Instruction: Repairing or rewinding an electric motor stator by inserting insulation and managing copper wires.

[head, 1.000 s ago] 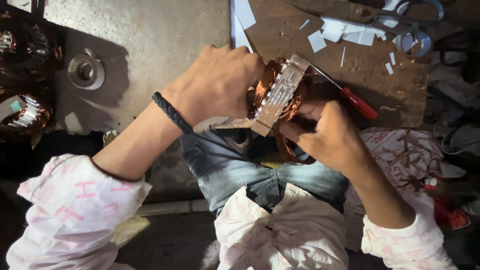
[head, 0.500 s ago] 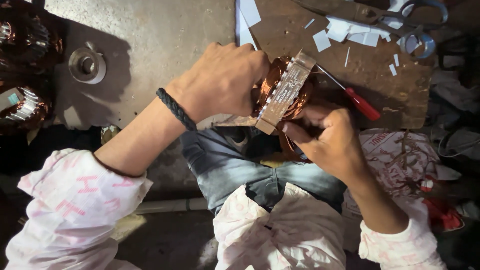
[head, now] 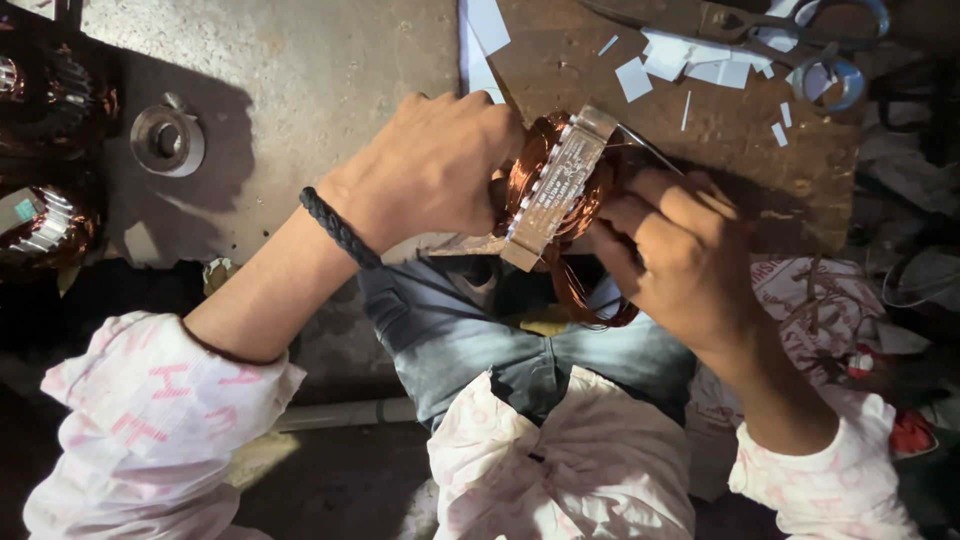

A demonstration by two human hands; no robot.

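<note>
Both hands clamp a copper-wound motor stator over the lap.

The left hand wraps shut around the left side of the round metal stator core with copper wire windings, and the right hand closes its fingers on the stator's right side, so the stator sits tilted between the two palms, touching both. A loose loop of copper wire hangs just below the stator, over the blue jeans. Beyond the stator lies a brown wooden board strewn with small white paper scraps, and blue-handled scissors rest at its far edge. Well left of the stator, a round grey metal bearing cap sits on the concrete floor.
</note>
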